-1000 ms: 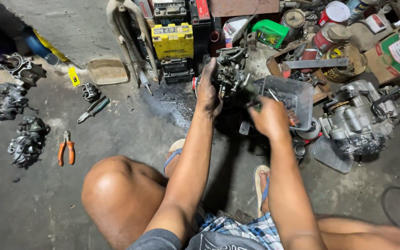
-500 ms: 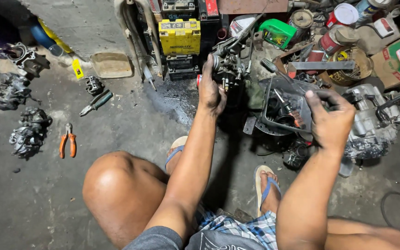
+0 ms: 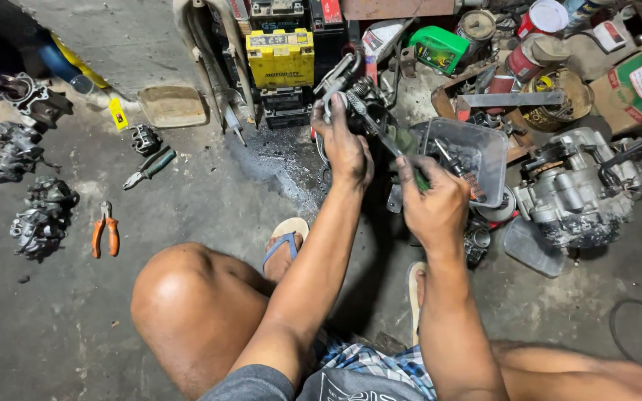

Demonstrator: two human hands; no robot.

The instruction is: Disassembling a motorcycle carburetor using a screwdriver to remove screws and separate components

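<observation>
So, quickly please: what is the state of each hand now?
Left hand: closed on a small metal engine part, held up.
Right hand: closed on a screwdriver with a green handle, tip at the part.

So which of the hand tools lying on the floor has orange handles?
The pliers lying alone on the left, near the dark engine parts. The other tool, further up by the tan tray, has a dark greenish handle.

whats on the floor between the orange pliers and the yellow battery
In the head view, a green-handled tool and a small dark metal part lie between the orange pliers and yellow battery.
</observation>
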